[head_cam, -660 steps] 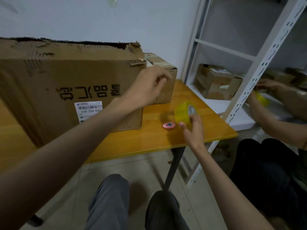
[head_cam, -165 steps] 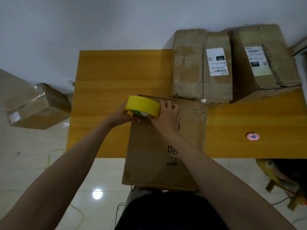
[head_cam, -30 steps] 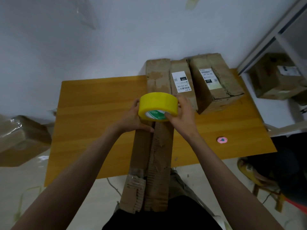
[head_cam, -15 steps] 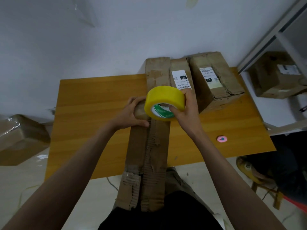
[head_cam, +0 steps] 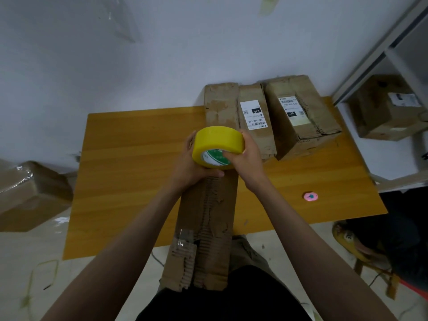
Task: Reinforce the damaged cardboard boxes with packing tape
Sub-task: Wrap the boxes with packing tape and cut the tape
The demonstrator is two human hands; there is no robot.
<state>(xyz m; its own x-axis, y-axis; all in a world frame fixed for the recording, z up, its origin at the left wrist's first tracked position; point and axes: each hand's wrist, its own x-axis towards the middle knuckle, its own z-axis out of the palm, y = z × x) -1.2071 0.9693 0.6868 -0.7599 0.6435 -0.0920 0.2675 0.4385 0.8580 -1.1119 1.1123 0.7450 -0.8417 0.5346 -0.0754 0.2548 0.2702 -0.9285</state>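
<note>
The worktop is a yellow wooden slab pushed against a pale wall, and the biggest thing on it for the job in hand is the damaged box, a long, narrow carton whose long axis runs straight away from the person: its near end hangs off the front edge toward the lap, and its far end reaches to about mid-table. Its upper face is torn, with bare corrugation showing in a ragged strip along the length and a patch of clear tape near the close end. Behind it, against the wall, stand two more boxes with white labels, just beyond the far end of the long one. The roll of tape sits at that far end, held between both hands so that its open core faces the person. The right hand is the one really carrying it, with its fingers curled through the core and the thumb side wrapped over the outer rim. The left hand cups the roll's left side from below, its thumb lying along the box top; whether it pinches a loose tape end I cannot tell. Since the roll is at the far end and the tear runs back toward the body, the coming pull probably goes lengthwise toward the person. A small pink disc lies well to the right.
</note>
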